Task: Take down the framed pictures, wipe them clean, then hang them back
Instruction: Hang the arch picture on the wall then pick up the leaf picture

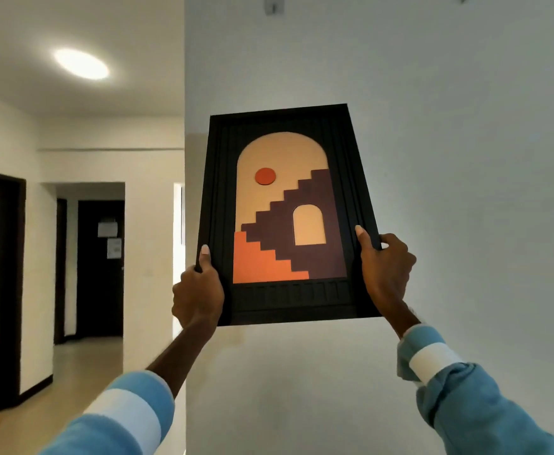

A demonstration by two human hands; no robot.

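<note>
Here, the fingers (365, 239) of both hands curl round the framed picture (288, 208): left hand (198, 292) at its seven o'clock edge, right hand (385, 267) at four o'clock. It is held up before the white wall (466, 159), a hook (274, 6) at twelve o'clock above.

Single view, head-worn, wide-angle. The lens sits behind and below both hands and tilts upward at the wall (466, 159). Both forearms enter from the bottom edge. The left hand (198, 290) and right hand (389, 270) sit mid-frame, near the lens, gripping the framed picture (288, 218) between them. Its lower edge reads wider than its top. A hook (274, 4) sits high above the hands at the top border. A ceiling light (81, 64) is up-left of the left hand. Further left, the view runs down a corridor to a dark door (100, 267), well apart.
</note>
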